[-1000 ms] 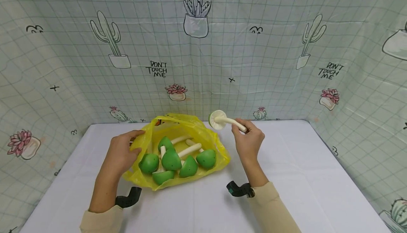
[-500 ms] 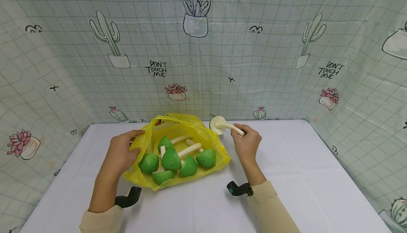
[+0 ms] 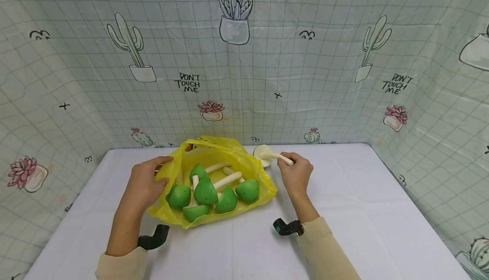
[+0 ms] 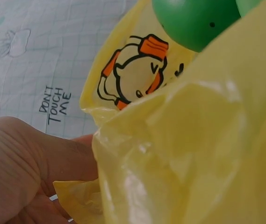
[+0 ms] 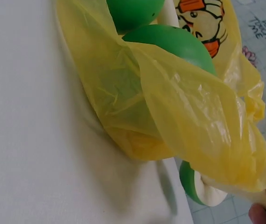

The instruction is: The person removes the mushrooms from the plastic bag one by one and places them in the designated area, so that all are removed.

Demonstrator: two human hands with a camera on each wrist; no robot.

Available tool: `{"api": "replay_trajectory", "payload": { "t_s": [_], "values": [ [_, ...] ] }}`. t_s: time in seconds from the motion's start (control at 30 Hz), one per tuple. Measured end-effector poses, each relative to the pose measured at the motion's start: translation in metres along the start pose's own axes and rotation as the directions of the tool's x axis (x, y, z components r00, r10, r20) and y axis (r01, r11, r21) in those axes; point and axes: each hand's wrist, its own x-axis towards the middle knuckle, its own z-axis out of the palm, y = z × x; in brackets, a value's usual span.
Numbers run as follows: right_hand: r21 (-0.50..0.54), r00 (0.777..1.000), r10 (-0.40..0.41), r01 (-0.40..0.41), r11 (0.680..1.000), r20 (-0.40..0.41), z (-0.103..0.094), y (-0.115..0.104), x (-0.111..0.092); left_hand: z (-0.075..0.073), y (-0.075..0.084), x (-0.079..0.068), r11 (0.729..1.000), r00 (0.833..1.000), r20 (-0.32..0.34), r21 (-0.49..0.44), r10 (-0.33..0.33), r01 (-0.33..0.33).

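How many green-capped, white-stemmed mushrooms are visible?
7: six mushrooms in the yellow plastic bag, one mushroom pinched by the right hand outside it. More may be hidden.

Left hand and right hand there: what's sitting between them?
The head view shows the open yellow bag with green-capped mushrooms inside; nearer the right hand, the mushroom it pinches.

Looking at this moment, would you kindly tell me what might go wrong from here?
The right hand pinches the held mushroom near its stem's end, so it might slip. The left hand grips the yellow bag by its edge; if it let go, the opening might sag. Several green-capped mushrooms lie by the bag's low near edge and might roll out.
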Motion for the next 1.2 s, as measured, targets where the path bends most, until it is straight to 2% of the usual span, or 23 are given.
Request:
{"api": "replay_trajectory", "payload": {
  "t_s": [0.43, 0.73, 1.2],
  "values": [
    [-0.055, 0.998, 0.057, -0.056, 0.997, 0.022, -0.001, 0.005, 0.0, 0.0, -0.002, 0.0, 1.0, 1.0, -0.005, -0.004, 0.004, -0.004],
    [-0.09, 0.998, 0.063, -0.06, 0.994, 0.029, -0.003, 0.008, 0.002, -0.001, -0.001, -0.001, 1.0, 1.0, -0.001, -0.002, 0.003, -0.003],
    [-0.234, 0.976, 0.191, -0.161, 0.959, 0.11, -0.013, 0.008, 0.007, 0.0, 0.0, 0.0, 1.0, 1.0, 0.007, -0.006, -0.002, 0.002]
  ]
}}
